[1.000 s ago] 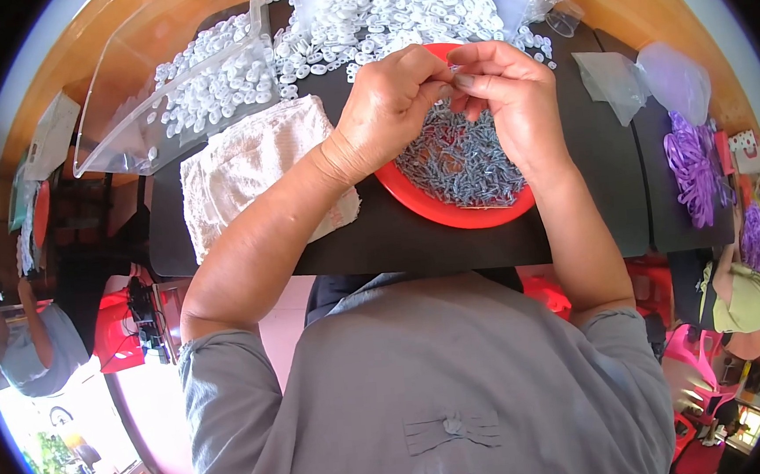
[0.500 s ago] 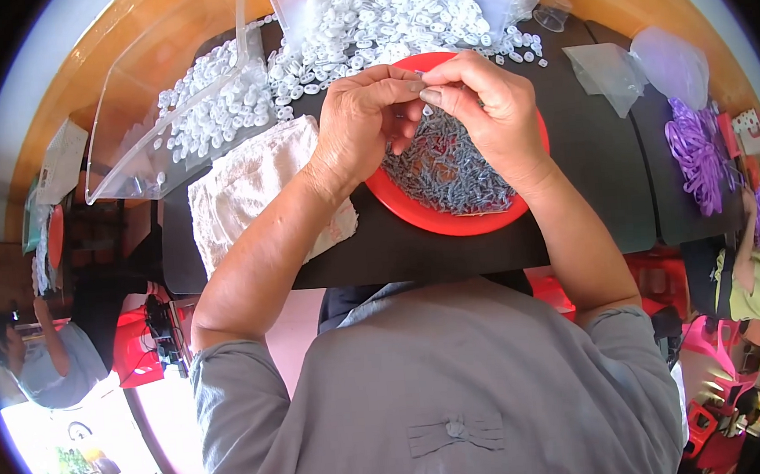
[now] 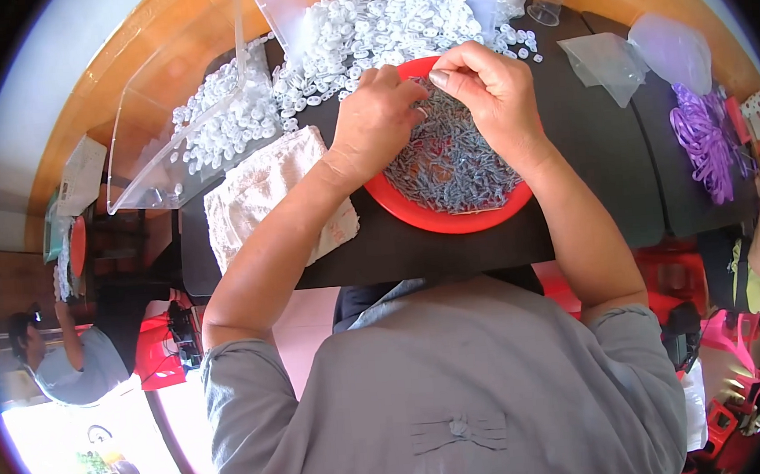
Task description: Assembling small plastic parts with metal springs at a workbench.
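A round red basin [image 3: 451,223] stands in front of me, holding a heap of small grey screw-like pieces [image 3: 455,174]. Over its far right side is my right hand [image 3: 498,97], thumb and index finger pressed together; anything between them is too small to make out. My left hand [image 3: 376,118] hovers at the basin's left rim with its fingers curled inward, the tips partly hidden behind the hand. Beyond both hands lies a big pile of small white oval plastic pieces with holes [image 3: 392,25], partly inside a clear plastic bin [image 3: 281,19].
A folded cream cloth [image 3: 258,193] lies left of the basin on the dark table [image 3: 586,161]. Another clear bin [image 3: 132,157] tips at the far left over white pieces. To the right are clear plastic bags [image 3: 606,63] and purple cord [image 3: 700,144]. People sit on both sides.
My hands were together, fingertips meeting above the basin's far side. Now they are apart: the left has turned back-up and moved slightly down and left, the right stays nearly in place.
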Tool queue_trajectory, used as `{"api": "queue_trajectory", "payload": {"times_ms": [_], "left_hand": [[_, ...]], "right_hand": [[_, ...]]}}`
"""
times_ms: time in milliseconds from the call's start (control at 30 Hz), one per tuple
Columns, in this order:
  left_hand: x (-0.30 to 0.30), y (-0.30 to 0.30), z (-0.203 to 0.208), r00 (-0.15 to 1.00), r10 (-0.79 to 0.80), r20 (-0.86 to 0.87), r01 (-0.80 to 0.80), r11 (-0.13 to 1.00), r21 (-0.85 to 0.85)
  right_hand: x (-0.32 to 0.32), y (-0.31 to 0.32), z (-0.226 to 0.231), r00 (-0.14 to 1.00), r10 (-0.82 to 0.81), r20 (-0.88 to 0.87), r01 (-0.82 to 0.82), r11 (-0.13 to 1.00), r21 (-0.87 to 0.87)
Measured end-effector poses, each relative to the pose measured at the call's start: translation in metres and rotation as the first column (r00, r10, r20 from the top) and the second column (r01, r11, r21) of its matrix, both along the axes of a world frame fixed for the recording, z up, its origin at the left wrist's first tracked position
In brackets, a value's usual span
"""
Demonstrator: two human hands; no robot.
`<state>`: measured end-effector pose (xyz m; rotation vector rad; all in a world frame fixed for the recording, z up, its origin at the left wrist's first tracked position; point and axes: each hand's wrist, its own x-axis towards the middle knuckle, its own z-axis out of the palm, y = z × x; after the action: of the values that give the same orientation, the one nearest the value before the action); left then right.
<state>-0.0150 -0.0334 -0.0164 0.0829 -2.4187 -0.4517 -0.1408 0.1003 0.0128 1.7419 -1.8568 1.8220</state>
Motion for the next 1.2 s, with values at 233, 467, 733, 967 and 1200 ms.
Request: {"api": "queue_trajectory", "payload": {"times_ms": [233, 467, 733, 967, 1200], "left_hand": [[-0.013, 0.001, -0.011, 0.986, 0.072, 0.153, -0.042, 0.980, -0.192], [-0.015, 0.007, 0.012, 0.977, 0.133, 0.165, -0.182, 0.925, 0.335], [-0.012, 0.029, 0.029, 0.988, 0.091, -0.122, 0.114, 0.090, 0.989], [-0.014, 0.036, 0.020, 0.975, 0.112, -0.190, 0.190, 0.010, 0.982], [-0.005, 0.032, 0.020, 0.984, -0.026, -0.178, 0.173, -0.149, 0.974]], "right_hand": [[-0.004, 0.001, 0.000, 1.000, -0.005, -0.011, 0.005, 1.000, -0.014], [-0.009, -0.002, -0.005, 0.985, -0.038, 0.169, 0.025, 0.997, 0.079], [0.013, 0.001, 0.004, 0.777, -0.006, 0.629, -0.171, 0.960, 0.221], [0.015, -0.005, -0.009, 0.805, 0.004, 0.593, -0.055, 0.996, 0.068], [0.017, -0.005, -0.012, 0.970, -0.012, 0.243, -0.004, 0.998, 0.069]]}}
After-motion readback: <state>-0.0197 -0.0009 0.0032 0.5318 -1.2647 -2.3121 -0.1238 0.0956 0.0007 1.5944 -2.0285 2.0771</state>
